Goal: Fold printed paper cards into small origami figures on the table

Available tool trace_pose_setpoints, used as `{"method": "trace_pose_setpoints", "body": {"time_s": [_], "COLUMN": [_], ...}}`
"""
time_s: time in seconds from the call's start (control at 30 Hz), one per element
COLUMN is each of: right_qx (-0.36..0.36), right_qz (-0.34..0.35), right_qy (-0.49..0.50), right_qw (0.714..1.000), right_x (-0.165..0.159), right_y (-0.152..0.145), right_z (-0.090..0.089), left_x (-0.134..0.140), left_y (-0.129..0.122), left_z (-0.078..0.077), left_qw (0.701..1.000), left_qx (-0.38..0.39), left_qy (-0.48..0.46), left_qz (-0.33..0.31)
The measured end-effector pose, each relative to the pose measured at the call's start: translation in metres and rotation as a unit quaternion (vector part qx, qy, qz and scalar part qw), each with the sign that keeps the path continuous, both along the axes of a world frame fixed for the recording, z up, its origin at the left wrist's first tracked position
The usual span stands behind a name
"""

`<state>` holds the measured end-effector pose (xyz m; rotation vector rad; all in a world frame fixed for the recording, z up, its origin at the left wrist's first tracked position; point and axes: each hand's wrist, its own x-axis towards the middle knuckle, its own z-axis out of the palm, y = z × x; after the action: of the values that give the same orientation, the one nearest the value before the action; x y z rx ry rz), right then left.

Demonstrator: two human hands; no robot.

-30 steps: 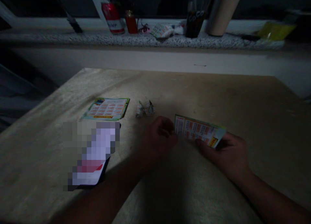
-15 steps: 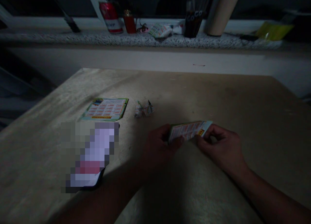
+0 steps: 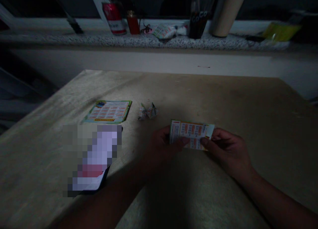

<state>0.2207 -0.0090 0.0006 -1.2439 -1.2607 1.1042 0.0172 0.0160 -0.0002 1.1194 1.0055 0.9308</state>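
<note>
A small printed card [image 3: 195, 133] with orange and white blocks of text is held between both hands above the table. My left hand [image 3: 166, 144] grips its left end, thumb on the printed face. At the right end, my right hand [image 3: 227, 148] pinches the card, thumb in front and fingers behind it. Two little folded paper pieces [image 3: 148, 112] stand beyond my left hand. Farther left lies a stack of similar printed cards [image 3: 108, 111], and nearer me a phone [image 3: 95, 159] with a blurred-out screen.
The table [image 3: 248, 100] reaches to a wall under a speckled stone sill [image 3: 94, 40]. On the sill stand a red can [image 3: 114, 19], an orange-red lighter [image 3: 133, 22], a crumpled wrapper [image 3: 164, 31], a dark cup [image 3: 198, 19], a tan cylinder [image 3: 225, 17] and a yellow packet [image 3: 280, 32].
The card has turned from a slant to face me more fully, its printed side now broader in view. My right thumb has come onto its front.
</note>
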Motion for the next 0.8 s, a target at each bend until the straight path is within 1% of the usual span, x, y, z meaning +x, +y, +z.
{"method": "trace_pose_setpoints", "body": {"time_s": [0.13, 0.23, 0.37, 0.5, 0.57, 0.8], "right_qx": [-0.020, -0.036, -0.029, -0.026, -0.031, -0.047], "right_qz": [0.019, 0.026, 0.028, 0.023, 0.017, 0.005], "right_qy": [0.055, 0.054, 0.052, 0.063, 0.079, 0.089], "right_qw": [0.998, 0.998, 0.998, 0.997, 0.996, 0.995], "right_x": [0.001, 0.002, 0.004, 0.004, 0.004, 0.007], "right_y": [0.000, 0.000, 0.000, 0.000, -0.001, -0.003], "right_z": [-0.001, -0.002, -0.003, -0.004, -0.005, -0.012], "left_x": [0.000, 0.001, 0.002, 0.002, 0.002, 0.002], "left_y": [0.000, -0.001, -0.004, -0.004, -0.005, -0.005], "left_z": [-0.001, 0.001, 0.003, 0.000, -0.001, 0.001], "left_qw": [1.000, 0.999, 0.999, 0.999, 0.999, 0.999], "left_qx": [-0.011, -0.018, -0.020, -0.018, -0.013, -0.010], "left_qy": [-0.029, -0.043, -0.030, -0.006, 0.002, -0.016], "left_qz": [-0.002, -0.010, -0.001, 0.033, 0.038, 0.042]}}
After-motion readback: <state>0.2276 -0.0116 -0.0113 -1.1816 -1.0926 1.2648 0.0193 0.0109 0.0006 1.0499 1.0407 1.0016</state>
